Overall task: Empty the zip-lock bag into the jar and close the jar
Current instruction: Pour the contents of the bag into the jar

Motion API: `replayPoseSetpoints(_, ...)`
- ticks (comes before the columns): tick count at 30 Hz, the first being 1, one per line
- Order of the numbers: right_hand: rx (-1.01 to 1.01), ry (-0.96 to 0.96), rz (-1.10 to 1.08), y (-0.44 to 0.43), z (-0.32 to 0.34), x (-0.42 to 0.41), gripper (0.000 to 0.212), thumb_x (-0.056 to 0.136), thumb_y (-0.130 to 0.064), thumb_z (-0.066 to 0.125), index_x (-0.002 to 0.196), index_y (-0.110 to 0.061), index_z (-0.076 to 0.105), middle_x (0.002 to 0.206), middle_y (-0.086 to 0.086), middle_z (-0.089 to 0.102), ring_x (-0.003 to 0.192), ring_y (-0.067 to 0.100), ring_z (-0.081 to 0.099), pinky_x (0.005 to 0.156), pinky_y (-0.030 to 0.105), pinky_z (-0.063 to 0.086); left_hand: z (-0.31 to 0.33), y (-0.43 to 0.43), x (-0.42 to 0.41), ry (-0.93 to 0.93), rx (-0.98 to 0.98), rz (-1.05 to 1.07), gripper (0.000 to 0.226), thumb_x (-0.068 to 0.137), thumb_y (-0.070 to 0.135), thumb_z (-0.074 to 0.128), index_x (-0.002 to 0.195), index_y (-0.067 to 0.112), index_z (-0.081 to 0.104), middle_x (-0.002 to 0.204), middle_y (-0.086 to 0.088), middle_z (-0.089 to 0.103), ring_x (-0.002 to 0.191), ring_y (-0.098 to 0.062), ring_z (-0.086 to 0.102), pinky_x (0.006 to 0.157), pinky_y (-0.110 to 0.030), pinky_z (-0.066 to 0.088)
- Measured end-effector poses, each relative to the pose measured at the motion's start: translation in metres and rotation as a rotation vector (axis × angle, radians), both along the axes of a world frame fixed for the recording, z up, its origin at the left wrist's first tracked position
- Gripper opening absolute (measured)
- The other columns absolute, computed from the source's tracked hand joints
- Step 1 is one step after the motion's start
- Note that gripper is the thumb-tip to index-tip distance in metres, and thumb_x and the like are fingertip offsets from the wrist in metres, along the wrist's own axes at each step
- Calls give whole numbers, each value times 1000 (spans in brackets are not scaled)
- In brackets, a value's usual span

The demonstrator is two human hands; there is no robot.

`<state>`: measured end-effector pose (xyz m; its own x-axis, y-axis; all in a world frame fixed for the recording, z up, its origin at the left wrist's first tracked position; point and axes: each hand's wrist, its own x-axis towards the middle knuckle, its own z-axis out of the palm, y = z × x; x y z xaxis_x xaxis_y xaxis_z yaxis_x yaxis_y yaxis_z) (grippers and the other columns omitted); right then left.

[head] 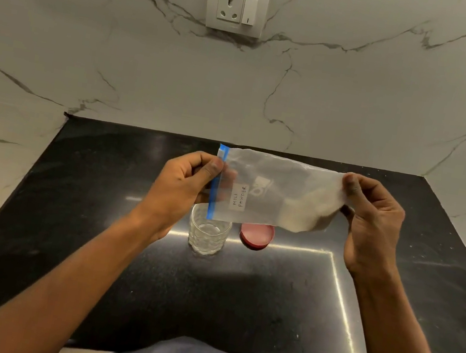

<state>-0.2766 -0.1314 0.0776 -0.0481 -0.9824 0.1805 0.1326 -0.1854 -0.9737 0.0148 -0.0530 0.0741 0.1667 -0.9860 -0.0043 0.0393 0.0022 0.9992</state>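
A clear zip-lock bag with a blue zip strip and a handwritten white label is held sideways in the air, zip end to the left. White powder sits bunched in its right end. My left hand pinches the zip end; my right hand pinches the bottom end. Below the zip end stands a clear faceted glass jar, open, upright on the black counter. Its red lid lies flat just right of the jar, partly hidden by the bag.
The black stone counter runs between marble walls on the left, back and right. A wall socket with switch is mounted high on the back wall. The counter's front edge is near my body.
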Motion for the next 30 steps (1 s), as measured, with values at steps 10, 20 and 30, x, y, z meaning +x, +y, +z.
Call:
replayPoseSetpoints(10,-160,131,-71,15,10,24,9,103,-18,66,95,-16,69,79,-15,69,72,1,61,64,18,52,-14,1,7,23,-25,71,18,108,22,55,109,20,73,107,3,82,106,-16,78,81,-24,63)
replayPoseSetpoints(20,-245,285,-120,18,29,37,11,101,-28,70,90,-27,67,80,-10,65,72,14,56,63,26,50,-19,0,8,90,-5,116,21,109,22,54,109,18,74,112,-3,81,108,-19,77,83,-27,64)
replayPoseSetpoints(30,-254,314,-98,20,32,40,10,102,-25,68,92,-22,67,82,-6,65,71,14,57,61,28,50,-21,0,11,133,-6,124,19,109,21,55,107,20,74,108,4,82,106,-18,78,80,-26,64)
